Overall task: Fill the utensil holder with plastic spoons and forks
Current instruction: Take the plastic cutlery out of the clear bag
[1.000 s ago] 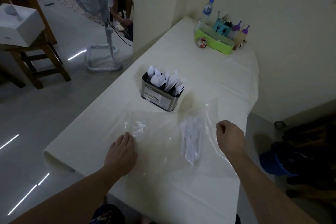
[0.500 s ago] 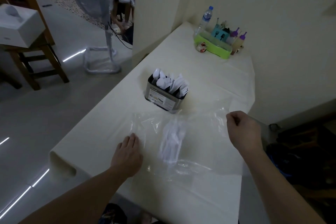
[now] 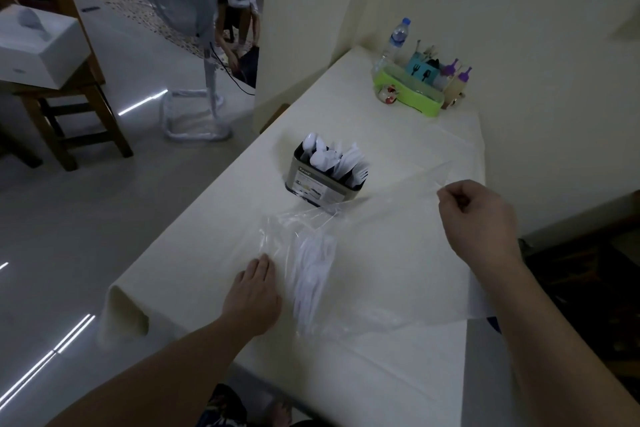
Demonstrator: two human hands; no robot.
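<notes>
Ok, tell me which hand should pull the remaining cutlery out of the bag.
Left, probably. The left hand lies flat and free beside the white cutlery in the clear bag; the right hand is pinching the bag's edge up.

The scene is dim and underexposed, with a flat yellowish-grey cast and faint grain in the dark lower right of the frame. 3 bright white streaks of reflected light lie on the grey floor (image 3: 79, 253) at left and lower left. The clear plastic bag (image 3: 363, 253) at centre catches soft, pale glare along its creases. Shadows on the table (image 3: 398, 374) are weak and diffuse. Wide-angle distortion bends the straight wall and furniture lines toward the edges. The forearms at the bottom look slightly soft.
</notes>
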